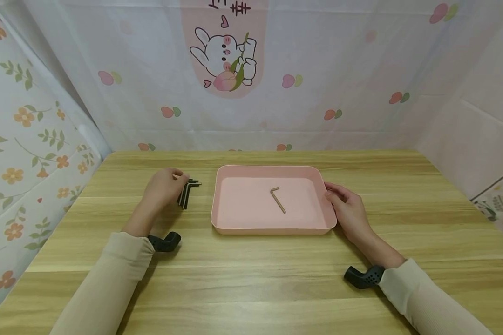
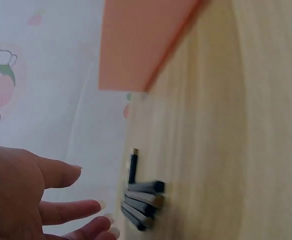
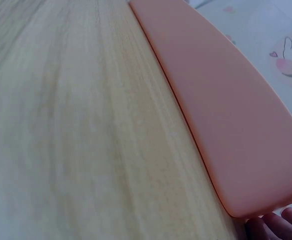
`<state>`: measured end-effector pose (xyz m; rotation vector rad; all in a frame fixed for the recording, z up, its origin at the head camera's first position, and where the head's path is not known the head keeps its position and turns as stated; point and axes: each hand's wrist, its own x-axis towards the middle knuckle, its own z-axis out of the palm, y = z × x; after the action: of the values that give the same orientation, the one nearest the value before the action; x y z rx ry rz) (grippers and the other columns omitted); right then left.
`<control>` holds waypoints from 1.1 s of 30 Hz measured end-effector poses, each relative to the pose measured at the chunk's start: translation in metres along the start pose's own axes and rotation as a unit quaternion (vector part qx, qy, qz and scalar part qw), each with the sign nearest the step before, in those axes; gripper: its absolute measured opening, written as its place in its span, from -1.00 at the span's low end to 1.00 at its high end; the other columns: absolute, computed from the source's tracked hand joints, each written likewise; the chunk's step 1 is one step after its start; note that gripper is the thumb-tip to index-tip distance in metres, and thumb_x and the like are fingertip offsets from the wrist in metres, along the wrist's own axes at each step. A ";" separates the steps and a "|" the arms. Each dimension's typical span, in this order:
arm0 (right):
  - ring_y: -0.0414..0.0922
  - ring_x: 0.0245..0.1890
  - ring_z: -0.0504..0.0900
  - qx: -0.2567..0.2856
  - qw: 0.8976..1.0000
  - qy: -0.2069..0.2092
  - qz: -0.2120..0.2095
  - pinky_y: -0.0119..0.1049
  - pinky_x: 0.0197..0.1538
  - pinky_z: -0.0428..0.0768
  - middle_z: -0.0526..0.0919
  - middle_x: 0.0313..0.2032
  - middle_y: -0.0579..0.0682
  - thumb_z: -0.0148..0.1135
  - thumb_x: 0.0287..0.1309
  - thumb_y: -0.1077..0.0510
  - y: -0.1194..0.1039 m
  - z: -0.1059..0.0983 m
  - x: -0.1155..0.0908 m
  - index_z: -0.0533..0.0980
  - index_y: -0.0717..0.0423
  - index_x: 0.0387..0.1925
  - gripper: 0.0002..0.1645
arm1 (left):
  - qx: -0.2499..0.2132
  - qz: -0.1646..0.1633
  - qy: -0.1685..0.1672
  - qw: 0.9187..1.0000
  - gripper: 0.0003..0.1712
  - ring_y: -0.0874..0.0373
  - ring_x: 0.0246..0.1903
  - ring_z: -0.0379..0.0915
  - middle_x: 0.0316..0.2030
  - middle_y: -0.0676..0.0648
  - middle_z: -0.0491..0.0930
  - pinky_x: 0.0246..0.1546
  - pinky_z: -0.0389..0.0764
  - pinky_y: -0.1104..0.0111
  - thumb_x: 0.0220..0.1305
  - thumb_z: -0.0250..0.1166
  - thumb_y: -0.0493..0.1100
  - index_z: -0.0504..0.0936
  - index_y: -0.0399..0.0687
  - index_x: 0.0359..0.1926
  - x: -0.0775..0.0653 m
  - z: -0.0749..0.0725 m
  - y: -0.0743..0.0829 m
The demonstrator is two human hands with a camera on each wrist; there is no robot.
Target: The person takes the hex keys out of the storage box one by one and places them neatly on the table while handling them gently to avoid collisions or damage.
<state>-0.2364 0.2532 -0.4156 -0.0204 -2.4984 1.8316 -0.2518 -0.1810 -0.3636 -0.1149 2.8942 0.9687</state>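
Note:
A pink tray (image 1: 251, 228) lies on the table with one bronze-coloured hex key (image 1: 278, 201) inside it. On its right side my right hand (image 1: 352, 216) holds the wall near the rim; in the right wrist view only its fingertips (image 3: 280, 227) show, against the outer wall. Left of the tray lies a small group of dark hex keys (image 1: 187, 190), their short arms pointing right. Over them is my left hand (image 1: 163, 188). The left wrist view shows its fingers spread and relaxed, apart from the hex keys (image 2: 143, 200), with nothing held.
The wooden table (image 1: 251, 284) reaches to a patterned curtain (image 1: 318, 56) at the back. Another flowered cloth (image 1: 29, 163) hangs along the left side. A black wrist mount (image 1: 164, 242) is on the left wrist and a similar mount (image 1: 363, 277) on the right.

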 end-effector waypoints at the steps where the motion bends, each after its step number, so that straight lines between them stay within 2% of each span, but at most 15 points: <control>1: -0.53 -0.07 0.56 0.000 1.000 0.000 0.000 -0.66 -0.07 0.59 0.48 0.32 0.29 0.01 0.52 0.05 0.000 0.000 0.000 0.36 0.22 0.42 -0.42 | 0.000 0.000 0.001 1.000 -0.37 -0.18 0.06 0.54 0.14 -0.33 0.58 0.05 0.56 0.01 0.55 -0.05 0.09 0.44 -0.26 0.37 -0.001 -0.001 0.002; 4: -0.54 -0.08 0.57 0.001 1.000 0.000 0.002 -0.66 -0.07 0.60 0.47 0.32 0.30 0.00 0.52 0.06 0.000 -0.001 -0.001 0.35 0.20 0.43 -0.43 | 0.009 0.009 0.007 1.000 -0.38 -0.07 -0.18 0.53 -0.14 -0.23 0.63 -0.12 0.53 0.15 0.55 -0.05 0.10 0.45 -0.22 0.37 -0.003 -0.002 0.009; 6: -0.55 -0.08 0.57 0.001 1.000 0.000 0.004 -0.66 -0.07 0.60 0.47 0.32 0.30 0.00 0.52 0.06 -0.001 -0.001 -0.001 0.34 0.19 0.44 -0.43 | 0.009 0.019 0.006 1.000 -0.40 -0.03 -0.26 0.50 -0.22 -0.19 0.60 -0.16 0.49 0.20 0.56 -0.04 0.10 0.46 -0.20 0.37 -0.004 -0.001 0.014; 8: -0.55 -0.09 0.57 0.001 1.000 0.000 0.005 -0.65 -0.07 0.60 0.48 0.32 0.30 0.00 0.52 0.06 -0.002 -0.001 -0.001 0.34 0.18 0.44 -0.43 | 0.011 0.032 0.003 0.999 -0.41 -0.06 -0.19 0.55 -0.14 -0.21 0.63 -0.13 0.54 0.16 0.56 -0.03 0.10 0.47 -0.18 0.37 -0.006 -0.001 0.021; 12: -0.53 -0.10 0.58 0.002 1.000 0.000 0.009 -0.63 -0.08 0.61 0.48 0.30 0.30 0.00 0.51 0.05 -0.004 -0.001 -0.001 0.34 0.17 0.45 -0.42 | 0.005 0.057 -0.009 0.998 -0.45 -0.16 0.11 0.54 0.18 -0.28 0.58 0.10 0.57 0.00 0.57 -0.01 0.10 0.49 -0.15 0.33 -0.009 0.001 0.040; 17: -0.51 -0.11 0.63 0.017 1.000 -0.008 0.013 -0.59 -0.09 0.64 0.46 0.32 0.37 -0.01 0.51 0.07 -0.006 -0.002 -0.001 0.26 0.17 0.49 -0.38 | 0.009 0.085 -0.013 0.996 -0.52 -0.16 0.17 0.50 0.17 -0.24 0.59 0.20 0.52 -0.04 0.56 0.01 0.05 0.58 -0.13 0.23 -0.013 0.003 0.061; 23: -0.51 -0.12 0.64 0.018 1.000 -0.008 0.010 -0.58 -0.09 0.65 0.46 0.31 0.37 0.00 0.51 0.07 -0.004 -0.001 -0.001 0.25 0.17 0.49 -0.38 | 0.024 0.105 -0.015 0.994 -0.61 -0.05 -0.09 0.55 -0.01 -0.17 0.67 -0.06 0.58 0.14 0.53 0.09 0.02 0.65 -0.15 0.06 -0.010 0.006 0.076; 26: -0.51 -0.12 0.63 0.018 1.000 -0.010 0.011 -0.58 -0.09 0.65 0.48 0.30 0.35 0.00 0.51 0.07 -0.003 0.000 -0.001 0.26 0.19 0.49 -0.38 | 0.040 0.106 -0.027 0.993 -0.63 -0.03 -0.16 0.57 -0.02 -0.18 0.68 -0.16 0.59 0.20 0.51 0.11 -0.01 0.66 -0.18 0.02 -0.009 0.007 0.085; 30: -0.51 -0.12 0.63 0.018 1.000 -0.007 0.013 -0.59 -0.08 0.64 0.52 0.25 0.29 0.02 0.50 0.08 -0.002 0.001 0.000 0.28 0.20 0.47 -0.39 | 0.079 0.111 -0.061 0.989 -0.65 0.04 -0.27 0.57 -0.04 -0.16 0.71 -0.29 0.56 0.29 0.48 0.13 -0.04 0.70 -0.18 0.00 -0.007 0.012 0.099; 33: -0.51 -0.13 0.63 0.015 1.000 -0.003 0.015 -0.59 -0.09 0.64 0.54 0.23 0.27 0.01 0.50 0.10 -0.001 0.001 0.000 0.29 0.19 0.46 -0.40 | 0.105 0.125 -0.094 0.982 -0.67 0.14 -0.44 0.48 -0.28 -0.07 0.70 -0.39 0.47 0.37 0.46 0.18 -0.04 0.75 -0.17 -0.10 -0.003 0.020 0.110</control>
<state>-0.2367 0.2520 -0.4145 -0.0531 -2.4874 1.8825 -0.2584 -0.0812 -0.3131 0.3436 2.8554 0.6546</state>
